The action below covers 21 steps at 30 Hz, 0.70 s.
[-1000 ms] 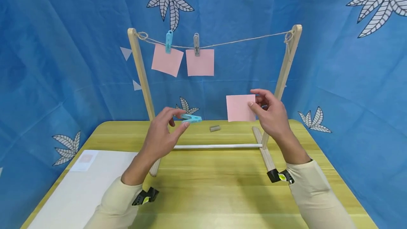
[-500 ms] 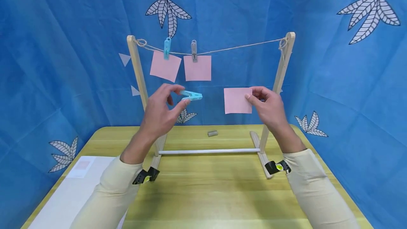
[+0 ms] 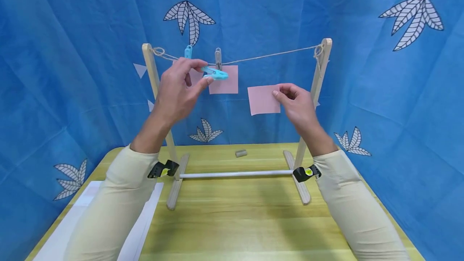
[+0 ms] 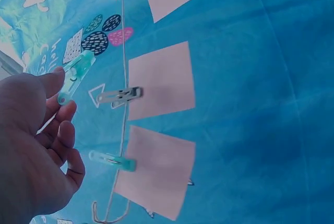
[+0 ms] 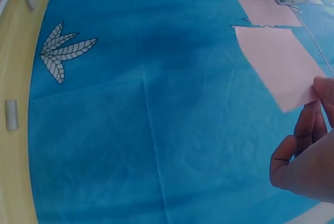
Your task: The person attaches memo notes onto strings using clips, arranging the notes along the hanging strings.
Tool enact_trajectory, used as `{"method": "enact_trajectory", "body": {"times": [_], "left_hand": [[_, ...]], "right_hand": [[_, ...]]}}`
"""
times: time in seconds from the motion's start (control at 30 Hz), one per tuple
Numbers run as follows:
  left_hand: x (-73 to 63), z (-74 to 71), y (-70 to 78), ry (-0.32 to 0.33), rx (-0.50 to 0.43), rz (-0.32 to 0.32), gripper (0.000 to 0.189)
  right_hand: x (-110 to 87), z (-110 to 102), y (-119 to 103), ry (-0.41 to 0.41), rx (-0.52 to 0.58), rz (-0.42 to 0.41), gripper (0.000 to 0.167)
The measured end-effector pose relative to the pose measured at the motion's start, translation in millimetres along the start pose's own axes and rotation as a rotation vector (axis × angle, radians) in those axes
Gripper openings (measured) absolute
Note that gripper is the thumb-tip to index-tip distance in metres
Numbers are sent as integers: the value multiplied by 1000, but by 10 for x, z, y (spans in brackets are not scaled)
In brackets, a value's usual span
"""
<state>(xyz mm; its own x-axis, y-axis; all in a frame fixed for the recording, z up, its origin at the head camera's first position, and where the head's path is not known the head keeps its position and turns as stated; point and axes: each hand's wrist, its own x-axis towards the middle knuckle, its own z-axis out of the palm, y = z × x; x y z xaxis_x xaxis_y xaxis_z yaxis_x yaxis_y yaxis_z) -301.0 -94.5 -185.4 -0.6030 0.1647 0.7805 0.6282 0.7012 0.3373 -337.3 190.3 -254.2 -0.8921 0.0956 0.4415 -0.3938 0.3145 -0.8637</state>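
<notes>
Between thumb and fingers, my left hand (image 3: 180, 90) pinches a light-blue clothespin (image 3: 216, 73) by its handle ends. It is held in front of the hanging pink squares. My right hand (image 3: 298, 104) pinches a pink paper square (image 3: 264, 100) by its right edge, below the string (image 3: 268, 54). On that string hang two more pink squares. A grey clothespin (image 4: 121, 95) clips one pink square (image 4: 163, 80); a blue-green clothespin (image 4: 113, 160) clips the other pink square (image 4: 159, 172), which hangs tilted. In the head view my left hand partly covers the tilted one.
Two wooden posts (image 3: 321, 71) carry the string, joined low down by a white rod (image 3: 235, 174). A small grey cylinder (image 3: 241, 153) lies on the wooden table (image 3: 232, 220) behind the rod. White sheets (image 3: 145, 216) lie at the left, partly under my sleeve. A blue patterned curtain (image 3: 275, 11) surrounds the table.
Both hands have risen toward the string, the left with the clothespin and further up, the right with the pink square and slightly leftward. The hanging squares stay on the string.
</notes>
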Motion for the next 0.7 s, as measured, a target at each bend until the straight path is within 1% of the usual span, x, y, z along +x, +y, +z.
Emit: {"method": "enact_trajectory", "body": {"times": [0.2, 0.37, 0.5, 0.7], "left_hand": [[184, -17, 70, -24, 47, -20, 42], [341, 20, 152, -53, 73, -20, 43], [430, 54, 218, -71, 102, -15, 43], [562, 107, 316, -81, 154, -6, 43]], "right_hand": [[103, 24, -118, 4, 51, -20, 31], [178, 20, -210, 58, 82, 1, 33], [249, 22, -260, 95, 85, 26, 35], [336, 32, -283, 101, 89, 71, 34]]}}
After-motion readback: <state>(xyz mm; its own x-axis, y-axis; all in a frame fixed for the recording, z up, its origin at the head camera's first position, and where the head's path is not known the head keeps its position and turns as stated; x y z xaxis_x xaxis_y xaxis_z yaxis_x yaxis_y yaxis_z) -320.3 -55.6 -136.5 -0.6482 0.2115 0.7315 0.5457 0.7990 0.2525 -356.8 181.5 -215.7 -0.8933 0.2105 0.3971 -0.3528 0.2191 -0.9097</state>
